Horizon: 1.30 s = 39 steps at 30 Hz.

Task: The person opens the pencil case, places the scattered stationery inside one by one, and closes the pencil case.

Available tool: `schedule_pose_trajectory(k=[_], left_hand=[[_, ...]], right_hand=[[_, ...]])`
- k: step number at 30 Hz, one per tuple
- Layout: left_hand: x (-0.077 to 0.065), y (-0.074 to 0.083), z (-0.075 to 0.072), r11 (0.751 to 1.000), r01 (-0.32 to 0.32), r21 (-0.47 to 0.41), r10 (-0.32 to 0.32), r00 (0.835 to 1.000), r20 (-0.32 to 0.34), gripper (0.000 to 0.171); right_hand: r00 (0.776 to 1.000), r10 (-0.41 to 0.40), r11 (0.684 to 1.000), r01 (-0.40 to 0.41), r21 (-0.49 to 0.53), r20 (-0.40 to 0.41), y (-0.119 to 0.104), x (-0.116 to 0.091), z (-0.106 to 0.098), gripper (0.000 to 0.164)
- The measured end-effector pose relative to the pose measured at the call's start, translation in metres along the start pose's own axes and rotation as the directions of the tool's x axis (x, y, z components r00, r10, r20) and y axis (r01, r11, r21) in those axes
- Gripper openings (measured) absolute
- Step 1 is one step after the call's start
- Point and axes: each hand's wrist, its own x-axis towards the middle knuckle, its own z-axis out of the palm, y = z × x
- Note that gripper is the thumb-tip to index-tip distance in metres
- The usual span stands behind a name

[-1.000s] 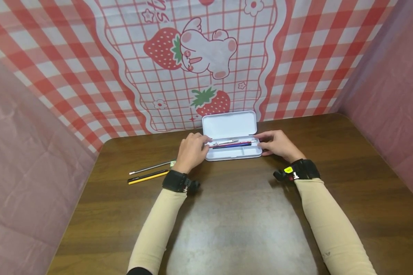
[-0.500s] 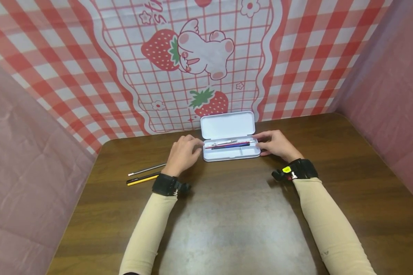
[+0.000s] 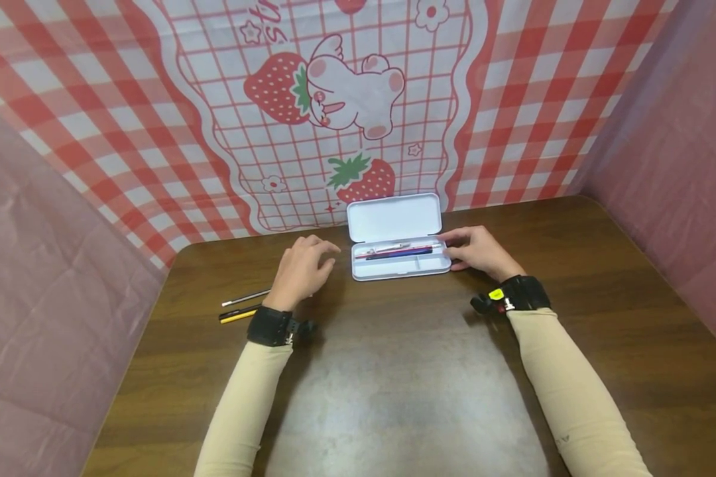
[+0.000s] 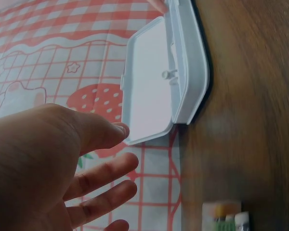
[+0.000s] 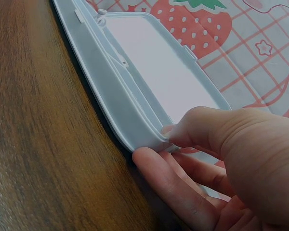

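A white pencil case [image 3: 384, 269] lies with its lid [image 3: 394, 218] raised toward the printed cloth. Inside the case are a red-and-white pencil or pen and a dark blue one [image 3: 414, 252], beside a silvery compass-like tool [image 3: 401, 246]. My right hand [image 3: 480, 252] holds the right end of the case, thumb [image 5: 183, 127] over the rim and fingers against the outer wall. Just left of the case hovers my left hand [image 3: 301, 268], fingers loosely extended and nothing in them. In the left wrist view, thumb and fingers [image 4: 111, 168] are spread apart near the lid.
Left of my left hand, a grey pencil [image 3: 244, 297], a black one [image 3: 237, 311] and a yellow one [image 3: 238, 317] lie on the wooden table [image 3: 423, 371], partly hidden by the wrist. A red-checked cloth [image 3: 525, 119] stands upright behind the case.
My left hand has drawn back leftward from the case, covering more of the pencils. The right hand stays at the case's right end.
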Motion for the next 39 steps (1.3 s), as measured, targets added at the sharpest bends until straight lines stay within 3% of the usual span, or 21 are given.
schedule_pose_trajectory(k=[9, 14, 19, 25, 32, 39], left_hand=[[-0.007, -0.015, -0.015, 0.999, 0.051, -0.004, -0.051, 0.999, 0.018, 0.023], [-0.010, -0.024, -0.023, 0.995, 0.097, -0.008, -0.096, 0.992, 0.076, 0.029], [-0.011, -0.029, -0.028, 0.991, 0.131, -0.030, -0.123, 0.976, 0.181, 0.038], [-0.014, -0.037, -0.038, 0.987, 0.153, -0.058, -0.135, 0.962, 0.239, 0.043], [-0.020, -0.049, -0.048, 0.977, 0.207, -0.055, -0.173, 0.916, 0.362, 0.051], [-0.026, -0.062, -0.055, 0.977, 0.204, -0.060, -0.167, 0.910, 0.379, 0.051]], right_hand=[[1.000, -0.003, 1.000, 0.003, 0.000, 0.000, 0.000, 0.000, 0.000, 0.040], [1.000, 0.003, 1.000, -0.003, 0.011, 0.002, 0.000, 0.000, 0.000, 0.040], [1.000, 0.005, 1.000, -0.005, 0.013, -0.004, 0.000, 0.000, -0.001, 0.039], [1.000, 0.005, 1.000, -0.005, 0.000, -0.005, -0.001, 0.000, -0.002, 0.040], [1.000, -0.002, 1.000, 0.002, -0.007, 0.005, -0.001, -0.002, 0.000, 0.040], [1.000, -0.003, 1.000, 0.003, 0.003, 0.012, -0.003, -0.003, 0.000, 0.041]])
